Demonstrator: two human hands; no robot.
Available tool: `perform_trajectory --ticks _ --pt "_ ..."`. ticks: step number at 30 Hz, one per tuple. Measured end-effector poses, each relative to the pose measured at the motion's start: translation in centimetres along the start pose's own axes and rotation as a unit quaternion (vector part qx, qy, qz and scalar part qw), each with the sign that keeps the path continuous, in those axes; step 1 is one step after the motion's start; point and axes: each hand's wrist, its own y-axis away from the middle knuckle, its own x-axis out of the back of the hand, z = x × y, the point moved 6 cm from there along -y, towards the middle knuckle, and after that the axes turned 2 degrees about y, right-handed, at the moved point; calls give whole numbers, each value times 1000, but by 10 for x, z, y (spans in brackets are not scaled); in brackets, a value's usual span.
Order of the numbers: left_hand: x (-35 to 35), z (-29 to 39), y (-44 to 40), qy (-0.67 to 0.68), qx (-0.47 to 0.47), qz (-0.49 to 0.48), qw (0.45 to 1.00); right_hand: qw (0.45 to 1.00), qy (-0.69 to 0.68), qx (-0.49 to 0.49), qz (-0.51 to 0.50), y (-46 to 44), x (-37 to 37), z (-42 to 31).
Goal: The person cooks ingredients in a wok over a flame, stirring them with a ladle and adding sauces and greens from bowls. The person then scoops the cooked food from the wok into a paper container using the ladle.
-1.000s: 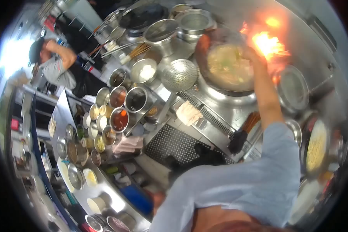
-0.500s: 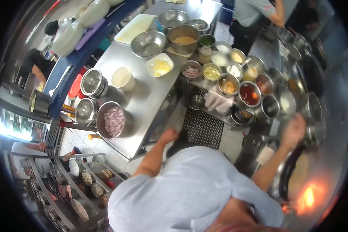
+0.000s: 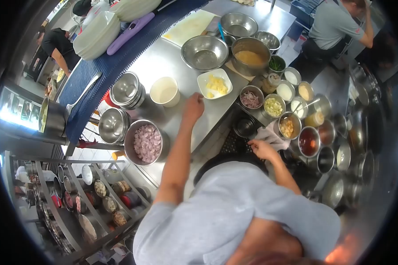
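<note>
My left hand (image 3: 193, 108) is over the steel table, just below a white square bowl (image 3: 203, 90) of yellow chunks. Its fingers are curled in, with nothing showing in them. My right hand (image 3: 264, 151) is low in front of me, fingers partly stretched and apart, beside a pale cloth (image 3: 274, 136). Whether it touches the cloth is unclear. Left of my left hand are a cream tub (image 3: 164, 92) and a steel pot (image 3: 163, 143) of chopped pink-purple onion. Containers of sliced onion (image 3: 251, 98), chopped green pieces (image 3: 274, 106) and red sauce (image 3: 308, 142) are beyond my right hand.
Steel bowls (image 3: 204, 53) and a pot of yellowish liquid (image 3: 251, 56) stand farther back on the table. Stacked bowls (image 3: 127, 89) are at left. Flame (image 3: 340, 251) glows at lower right. A person in grey (image 3: 336, 24) stands at upper right, another in black (image 3: 57, 44) at upper left.
My view and body have turned left. My left hand has moved forward over the table towards the white bowl. My right hand has left the stove side and come down near the cloth.
</note>
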Motion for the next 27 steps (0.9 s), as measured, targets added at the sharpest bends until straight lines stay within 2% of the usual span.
perform_trajectory --ticks 2,3,5,6,8,11,15,18,20,23,25,27 --pt "-17 12 -43 -77 -81 -20 994 1000 0 -6 -23 -16 9 -1" --pt "-26 12 -61 -78 -82 -19 993 1000 20 3 -15 -25 13 5" --pt "-66 15 -88 -242 -140 -154 948 999 40 10 -2 -33 28 14" --pt "-74 16 -96 -244 -143 -154 947 999 49 6 7 -33 35 18" --pt "-104 1 -104 -363 -129 -309 869 998 55 0 18 -30 46 27" --pt "-111 2 -111 -373 -170 -339 847 999 17 -50 8 -18 52 49" --pt "-93 16 -109 -366 -184 -344 845 996 -3 -89 19 -8 56 80" --pt "-86 17 -115 -358 -204 -297 861 994 -10 -110 18 -4 53 85" --pt "-76 8 -131 -331 -128 -236 904 992 -22 -119 20 -5 54 83" --pt "-72 6 -132 -259 -163 -207 929 992 -35 -116 19 -6 48 87" --pt "-92 -22 -131 -293 -186 -213 913 997 -6 -62 41 -10 46 89" --pt "-101 -18 -129 -351 -209 -226 885 994 12 -106 11 -6 48 85"
